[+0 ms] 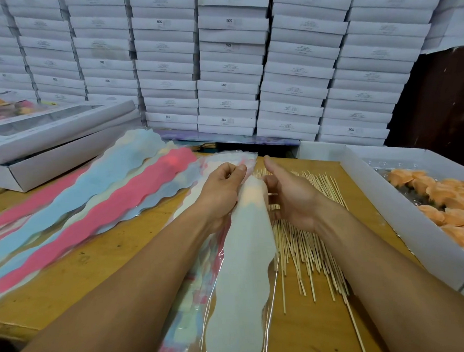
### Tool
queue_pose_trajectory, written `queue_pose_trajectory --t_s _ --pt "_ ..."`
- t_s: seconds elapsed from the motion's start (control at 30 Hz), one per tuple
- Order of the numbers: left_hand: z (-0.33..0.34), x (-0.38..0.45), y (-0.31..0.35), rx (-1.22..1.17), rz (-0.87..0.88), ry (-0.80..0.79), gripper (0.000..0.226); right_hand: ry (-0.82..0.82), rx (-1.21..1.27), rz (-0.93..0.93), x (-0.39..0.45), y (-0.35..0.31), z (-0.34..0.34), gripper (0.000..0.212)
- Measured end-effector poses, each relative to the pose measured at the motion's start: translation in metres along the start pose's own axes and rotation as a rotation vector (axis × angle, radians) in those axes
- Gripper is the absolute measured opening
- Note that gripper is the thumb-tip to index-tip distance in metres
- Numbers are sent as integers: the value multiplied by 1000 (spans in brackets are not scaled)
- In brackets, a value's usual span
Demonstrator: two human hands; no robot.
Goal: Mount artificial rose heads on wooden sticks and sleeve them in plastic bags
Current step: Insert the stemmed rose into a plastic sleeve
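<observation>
**Sleeving a rose: bag at mid-bench, one hand pinching**

Right now I have the pale plastic bag (244, 244) lying lengthwise between the forearms, an orange rose head (250, 192) showing faintly through its upper end. My left hand (221, 192) pinches the bag's top edge between thumb and fingers; my right hand (290, 197) sits just beside it, thumb raised, fingers loosely curved near the rose end (whether they nip the stick I cannot tell).

I judge the bag feather-light, limp and slippery, likely to crumple or slide, so the mouth edge is the place to hold. The rose head looks soft and easily crushed; better to take it by the stick.

Loose wooden sticks (310, 239) lie heaped under and beyond the right wrist. More bags in pink and blue (115, 197) fan out to the left. A white tray (380, 198) on the right holds orange rose heads (450, 206). The wooden table (78, 267) is worn, a windowed box (48, 138) sits far left, and stacked white cartons (229, 69) wall off the back.
</observation>
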State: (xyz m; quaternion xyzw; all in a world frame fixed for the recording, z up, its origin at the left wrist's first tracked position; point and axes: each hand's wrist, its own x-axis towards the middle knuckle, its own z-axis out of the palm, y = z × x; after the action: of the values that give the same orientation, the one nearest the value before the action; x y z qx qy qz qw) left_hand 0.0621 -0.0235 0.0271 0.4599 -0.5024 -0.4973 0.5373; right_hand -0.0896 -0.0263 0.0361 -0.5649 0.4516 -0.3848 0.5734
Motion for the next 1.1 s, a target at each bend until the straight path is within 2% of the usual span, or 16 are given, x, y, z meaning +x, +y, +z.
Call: queue_pose_trajectory --t_s 0.17,0.27,0.37,0.47,0.63,0.73,0.8,0.9,0.97,1.03,1.1 --pt "-2 1 0 27 50 24 31 -142 -4 49 -7 2 1 48" --pt "-4 2 1 94 73 64 31 -208 42 96 -7 4 -1 63" --pt "-4 1 3 68 53 64 30 -209 112 86 -5 4 -2 53" --pt "-2 0 3 12 -16 23 30 -118 117 78 -1 6 -5 50" --pt "-5 3 1 87 -151 -59 58 90 302 24 4 6 -14 41" --pt "-5 0 -3 171 -191 -160 66 169 385 8 6 7 -22 25" --pt "-5 0 -5 178 -200 -211 69 221 406 26 8 9 -28 29" --pt "-9 -6 -2 177 -241 -311 75 349 410 47 11 11 -35 46" --pt "-15 -9 0 185 -271 -393 84 430 424 43 13 12 -39 44" --pt "-21 -9 2 210 -307 -479 80 508 444 20 16 13 -44 40" --pt "-27 -8 3 260 -314 -564 56 582 471 -6 18 13 -49 41"
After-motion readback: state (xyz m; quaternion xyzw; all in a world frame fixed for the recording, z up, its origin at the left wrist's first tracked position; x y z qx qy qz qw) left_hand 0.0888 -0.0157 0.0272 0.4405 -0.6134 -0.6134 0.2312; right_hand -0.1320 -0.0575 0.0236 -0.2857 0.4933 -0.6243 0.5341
